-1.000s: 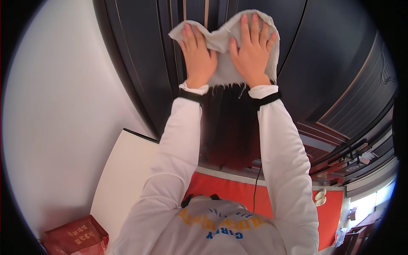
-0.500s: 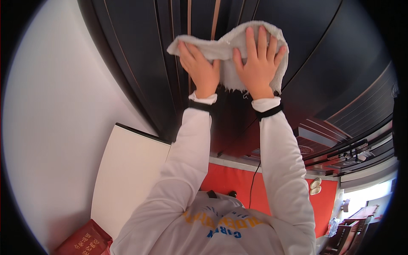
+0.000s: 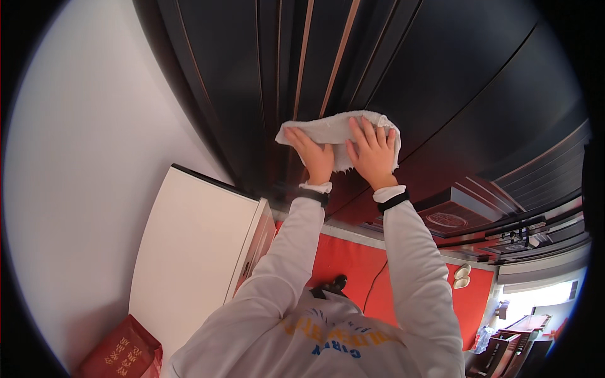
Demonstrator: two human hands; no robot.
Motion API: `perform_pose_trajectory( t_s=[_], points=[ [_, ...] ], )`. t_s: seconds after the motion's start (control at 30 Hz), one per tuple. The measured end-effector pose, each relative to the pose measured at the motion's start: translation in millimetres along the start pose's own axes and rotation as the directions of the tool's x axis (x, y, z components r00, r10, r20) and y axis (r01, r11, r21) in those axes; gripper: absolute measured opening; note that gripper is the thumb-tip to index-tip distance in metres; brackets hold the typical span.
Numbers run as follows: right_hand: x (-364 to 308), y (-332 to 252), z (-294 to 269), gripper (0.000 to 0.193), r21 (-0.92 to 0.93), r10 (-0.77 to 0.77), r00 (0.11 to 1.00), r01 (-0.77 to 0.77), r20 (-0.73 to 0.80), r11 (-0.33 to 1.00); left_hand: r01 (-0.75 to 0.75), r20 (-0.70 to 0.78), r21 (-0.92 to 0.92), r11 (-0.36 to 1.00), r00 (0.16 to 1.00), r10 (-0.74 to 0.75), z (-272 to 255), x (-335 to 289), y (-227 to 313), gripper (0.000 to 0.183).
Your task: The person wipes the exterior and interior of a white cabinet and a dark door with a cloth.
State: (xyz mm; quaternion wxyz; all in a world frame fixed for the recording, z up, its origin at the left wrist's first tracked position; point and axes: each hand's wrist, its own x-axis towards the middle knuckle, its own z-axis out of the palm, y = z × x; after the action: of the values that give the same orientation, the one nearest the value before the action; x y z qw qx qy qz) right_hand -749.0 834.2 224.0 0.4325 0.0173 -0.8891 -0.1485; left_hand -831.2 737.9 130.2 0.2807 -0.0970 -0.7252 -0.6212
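A pale grey cloth (image 3: 336, 131) with a frayed edge lies spread against a tall, glossy dark panelled surface (image 3: 454, 88) with copper-coloured lines. My left hand (image 3: 313, 156) presses on the left part of the cloth, its fingers laid out and the thumb apart. On the right part, my right hand (image 3: 375, 159) rests flat with its fingers spread. Both palms face the panel, so the cloth sits between them and it. Black bands circle both of my white sleeve cuffs.
To the left stands a low white-topped cabinet (image 3: 189, 233) beside a pale wall (image 3: 82, 157). A red bag (image 3: 120, 349) is at lower left. On the red floor (image 3: 343, 255) are a dark cable (image 3: 375, 280) and cream slippers (image 3: 462, 276). Dark metal handles (image 3: 520, 233) show at right.
Both hands and the cloth have slid down the dark panel, closer to my body. The cloth stays under both palms. More of the white cabinet's side now shows.
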Motion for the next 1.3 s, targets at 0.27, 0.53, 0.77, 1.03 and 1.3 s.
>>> perform_pose_trajectory(
  t_s=[0.27, 0.53, 0.77, 1.03, 1.3],
  points=[
    [76.2, 27.6, -47.7, 0.061, 0.054, 0.197, 0.946, -0.189, -0.256, 0.98, -0.429, 0.106, -0.058, 0.902, 0.895, 0.433, -38.7, 86.7, 84.6, 0.089],
    [108.4, 54.1, -52.6, 0.061, -0.008, 0.167, 0.905, -0.185, -0.391, 0.983, -0.417, -0.059, 0.258, 0.871, 0.893, 0.445, -45.6, 111.9, 102.1, 0.047],
    [57.2, 53.6, -29.9, 0.056, -0.068, 0.122, 0.946, -0.149, -0.302, 0.987, -0.014, -0.03, -0.428, 0.904, 1.0, 0.002, -33.4, 79.3, 82.9, 0.073],
    [-8.8, 74.8, -29.0, 0.054, -0.01, 0.097, 0.984, -0.099, -0.151, 0.995, 0.01, 0.013, -0.299, 0.954, 1.0, -0.006, -25.6, 28.5, 66.0, 0.03],
    [-9.4, 65.3, -33.1, 0.057, 0.213, 0.152, 0.972, -0.112, -0.18, 0.971, -0.099, -0.089, -0.172, 0.98, 0.992, 0.085, -31.0, 20.5, 72.2, 0.044]
  ],
)
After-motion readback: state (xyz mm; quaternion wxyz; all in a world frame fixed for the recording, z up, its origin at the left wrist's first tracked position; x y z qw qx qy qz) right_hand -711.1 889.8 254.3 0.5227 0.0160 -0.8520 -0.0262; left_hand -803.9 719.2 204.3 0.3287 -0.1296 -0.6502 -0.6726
